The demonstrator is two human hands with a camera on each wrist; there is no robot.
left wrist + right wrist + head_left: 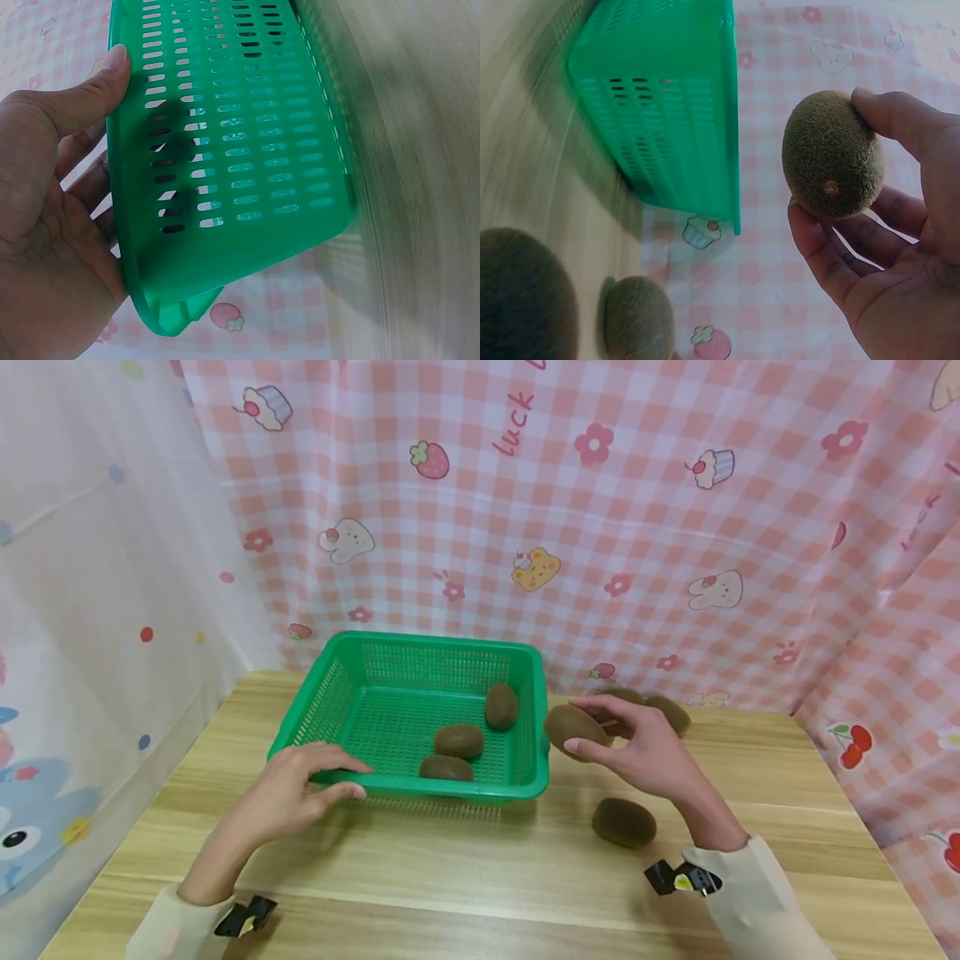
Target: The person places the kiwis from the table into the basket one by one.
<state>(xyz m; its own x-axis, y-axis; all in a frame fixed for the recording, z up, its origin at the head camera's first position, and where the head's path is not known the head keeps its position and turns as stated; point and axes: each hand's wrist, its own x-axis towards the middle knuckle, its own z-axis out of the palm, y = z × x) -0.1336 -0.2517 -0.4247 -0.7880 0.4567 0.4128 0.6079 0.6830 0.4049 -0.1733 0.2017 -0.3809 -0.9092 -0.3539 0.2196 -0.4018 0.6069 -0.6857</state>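
A brown kiwi [572, 732] is pinched between the thumb and fingers of my right hand [647, 745], just off the right rim of a green plastic basket [542, 727]. In the right wrist view the held kiwi [831, 154] is off the table, its fuzzy end showing. My left hand [296, 789] grips the basket's near rim at the left, and the left wrist view has the thumb [112, 71] on the outer side with fingers behind the rim. Inside the basket, toward its right, lie three kiwis [459, 742], the nearest partly hidden by the rim.
One kiwi [624, 822] lies on the wooden table [465, 893] right of the basket. Farther back, more kiwis [669, 715] sit by the curtain, partly behind my right hand. A pink checked curtain [480, 527] hangs behind the table, a white one [90, 568] at left.
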